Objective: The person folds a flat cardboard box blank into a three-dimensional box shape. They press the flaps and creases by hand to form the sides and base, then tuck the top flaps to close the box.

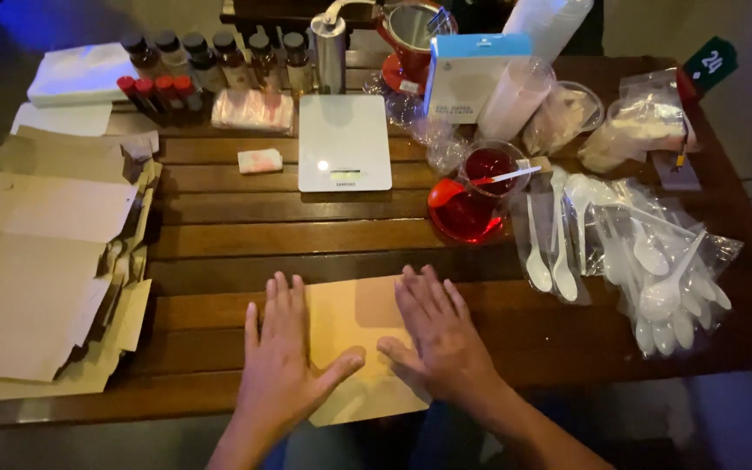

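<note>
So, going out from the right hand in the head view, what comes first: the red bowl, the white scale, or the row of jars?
From the right hand:
1. Red bowl, up and slightly right on the table.
2. White scale, farther up, toward the middle.
3. Row of jars, along the far edge, to the left.

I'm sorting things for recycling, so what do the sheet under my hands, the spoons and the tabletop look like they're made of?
The tan sheet under the left hand and right hand looks like matte kraft paper, flat and creased. The spoons look like glossy white plastic, in clear bags. The table looks like varnished dark wood, with slats and visible grain.
</note>
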